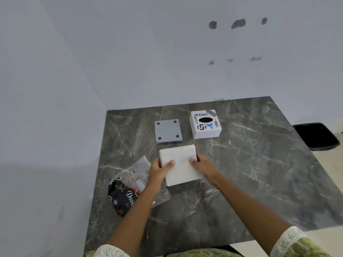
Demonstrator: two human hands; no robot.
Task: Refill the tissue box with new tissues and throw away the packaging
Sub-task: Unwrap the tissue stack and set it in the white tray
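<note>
A square stack of white tissues (181,165) is being gripped from both sides over a dark marbled table (259,164). The left hand (157,172) is being curled round the stack's left edge, its thumb laid across the top and its fingers tucked out of sight beneath. The right hand (203,166) is being closed on the right edge in the same way, thumb on top. Whether the stack is being lifted clear of the table or is resting on it cannot be told.

At about 12 o'clock from the stack, a grey square base plate (168,130) with four dark round pads at its corners is being shown lying flat, just apart from the tissues. At about 1 o'clock, the white tissue box (205,124) is being shown standing with its dark oval opening facing up, its top covered in stickers. Plate and box are lying side by side, near one another but not touching.

At about 8 o'clock from the stack, the crumpled clear-and-black packaging (128,188) is being shown lying on the table, partly covered by the left forearm. At about 3 o'clock, beyond the table's edge, a black bin (315,136) is being shown on the floor.
</note>
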